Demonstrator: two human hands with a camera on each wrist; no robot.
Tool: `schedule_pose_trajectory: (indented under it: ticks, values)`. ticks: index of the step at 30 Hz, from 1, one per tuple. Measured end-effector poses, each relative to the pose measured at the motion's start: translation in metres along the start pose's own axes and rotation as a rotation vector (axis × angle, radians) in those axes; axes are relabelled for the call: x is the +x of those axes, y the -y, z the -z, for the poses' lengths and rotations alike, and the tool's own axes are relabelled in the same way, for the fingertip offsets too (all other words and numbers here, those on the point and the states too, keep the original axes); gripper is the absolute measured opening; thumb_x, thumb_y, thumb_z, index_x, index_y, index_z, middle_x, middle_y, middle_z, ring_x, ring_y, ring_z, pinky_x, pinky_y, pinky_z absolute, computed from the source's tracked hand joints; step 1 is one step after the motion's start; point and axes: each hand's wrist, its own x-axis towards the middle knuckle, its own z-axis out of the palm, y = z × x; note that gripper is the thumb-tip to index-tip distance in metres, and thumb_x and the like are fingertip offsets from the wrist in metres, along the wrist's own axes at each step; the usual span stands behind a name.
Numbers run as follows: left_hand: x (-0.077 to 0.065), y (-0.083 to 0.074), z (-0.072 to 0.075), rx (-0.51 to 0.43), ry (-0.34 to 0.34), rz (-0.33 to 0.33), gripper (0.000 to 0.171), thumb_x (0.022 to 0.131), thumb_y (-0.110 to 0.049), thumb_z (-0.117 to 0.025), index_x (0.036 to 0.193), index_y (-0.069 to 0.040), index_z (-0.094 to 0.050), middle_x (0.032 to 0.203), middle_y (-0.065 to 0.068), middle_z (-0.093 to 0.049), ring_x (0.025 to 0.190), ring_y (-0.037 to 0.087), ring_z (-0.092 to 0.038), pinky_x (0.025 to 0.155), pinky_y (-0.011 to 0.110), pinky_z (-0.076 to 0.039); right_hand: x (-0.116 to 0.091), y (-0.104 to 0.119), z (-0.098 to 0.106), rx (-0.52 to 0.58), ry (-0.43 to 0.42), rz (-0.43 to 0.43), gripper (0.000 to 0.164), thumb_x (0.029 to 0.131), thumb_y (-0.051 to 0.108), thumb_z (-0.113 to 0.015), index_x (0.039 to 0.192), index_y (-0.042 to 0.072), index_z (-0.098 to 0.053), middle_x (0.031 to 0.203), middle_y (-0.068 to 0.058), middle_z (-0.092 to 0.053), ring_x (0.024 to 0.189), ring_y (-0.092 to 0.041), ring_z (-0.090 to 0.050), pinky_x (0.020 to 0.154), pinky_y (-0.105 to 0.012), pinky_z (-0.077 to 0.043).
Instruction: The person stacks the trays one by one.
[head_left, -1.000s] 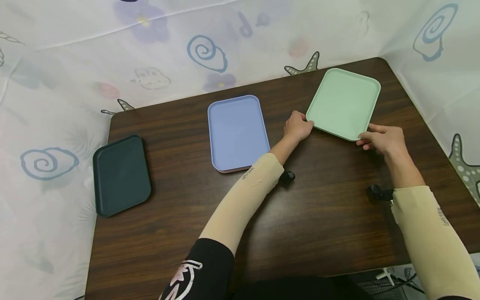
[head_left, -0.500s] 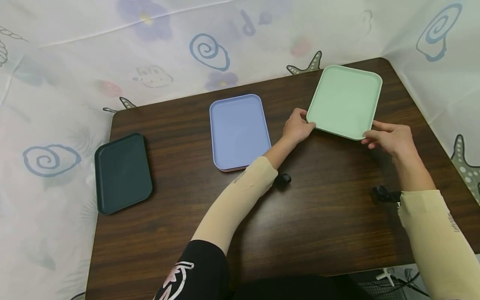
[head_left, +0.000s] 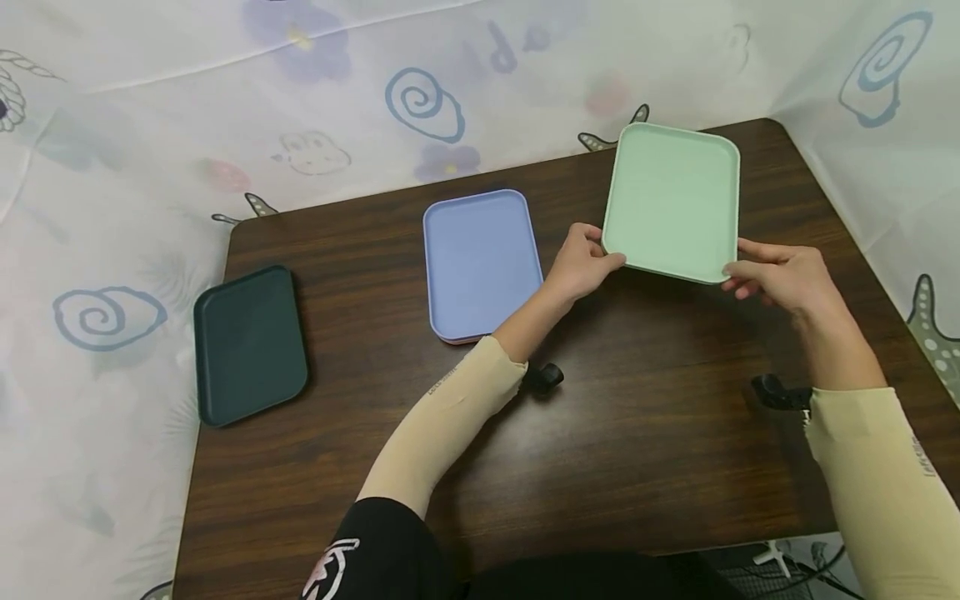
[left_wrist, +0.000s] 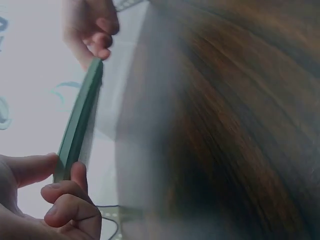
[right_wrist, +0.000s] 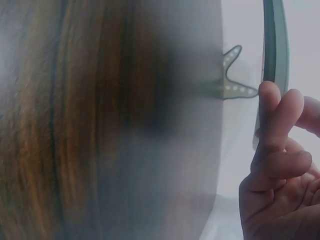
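one light green tray (head_left: pixel 671 204) is held up above the far right part of one dark brown wooden table (head_left: pixel 622 450), apart from the wood. two hands have it: the left hand (head_left: pixel 583 262) pinches its near left corner between thumb and fingers, and the right hand (head_left: pixel 783 275) pinches its near right corner the same way. to the left, near the middle of the table, lies one blue tray (head_left: pixel 483 262), with a pinkish rim (head_left: pixel 459 341) showing under its near edge; how many lie beneath, i cannot tell. one dark green tray (head_left: pixel 251 346) lies at the table's left edge. two beige sleeves (head_left: pixel 442 425) cover the forearms. white cloth (head_left: pixel 540 100) with three blue spiral shells printed on it hangs around the left, far and right sides.
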Motion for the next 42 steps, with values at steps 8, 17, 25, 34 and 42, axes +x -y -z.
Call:
schedule_pose_trajectory:
  ticks: [8,17,25,34,42]
  values:
    - [-0.031,0.009,0.017,-0.123,-0.007,-0.093,0.043,0.092,-0.014,-0.069,0.121,-0.006,-0.039,0.082,0.005,-0.059,0.075,0.018,-0.051,0.069,0.027,-0.038,-0.003,0.011,-0.007,-0.024,0.059,0.063,0.065,0.09,0.026,-0.073,0.144,0.002,-0.047,0.069,0.005,-0.072,0.057,-0.006,-0.064,0.047,-0.027,-0.035]
    - [-0.057,0.015,0.04,-0.182,0.055,-0.159,0.033,0.095,-0.01,-0.061,0.116,-0.005,-0.036,0.09,0.016,-0.064,0.093,0.028,-0.058,0.076,0.025,-0.037,-0.008,0.021,-0.021,-0.016,0.118,0.131,0.06,0.09,0.022,-0.074,0.142,0.003,-0.051,0.072,-0.001,-0.073,0.058,-0.009,-0.065,0.049,-0.028,-0.038]
    - [-0.08,0.019,0.059,-0.245,0.05,-0.152,0.028,0.095,-0.01,-0.059,0.111,-0.009,-0.036,0.086,0.008,-0.064,0.051,0.01,-0.036,0.051,0.025,-0.028,-0.015,0.035,-0.035,-0.03,0.168,0.186,0.057,0.09,0.021,-0.073,0.141,0.005,-0.053,0.074,-0.003,-0.073,0.059,-0.012,-0.066,0.049,-0.029,-0.042]
    - [-0.102,0.035,0.08,-0.297,0.02,-0.147,0.026,0.093,-0.009,-0.06,0.11,-0.008,-0.04,0.081,0.003,-0.053,0.055,0.011,-0.035,0.055,0.025,-0.03,-0.02,0.049,-0.055,-0.023,0.222,0.243,0.053,0.09,0.015,-0.072,0.139,0.005,-0.055,0.074,-0.007,-0.073,0.058,-0.014,-0.065,0.048,-0.029,-0.042]
    - [-0.121,0.048,0.093,-0.336,-0.034,-0.133,0.027,0.093,-0.006,-0.06,0.11,-0.008,-0.04,0.082,0.004,-0.053,0.057,0.01,-0.038,0.056,0.024,-0.032,-0.024,0.057,-0.076,-0.047,0.259,0.271,0.052,0.09,0.017,-0.073,0.138,0.007,-0.056,0.074,-0.008,-0.072,0.06,-0.019,-0.066,0.049,-0.031,-0.044]
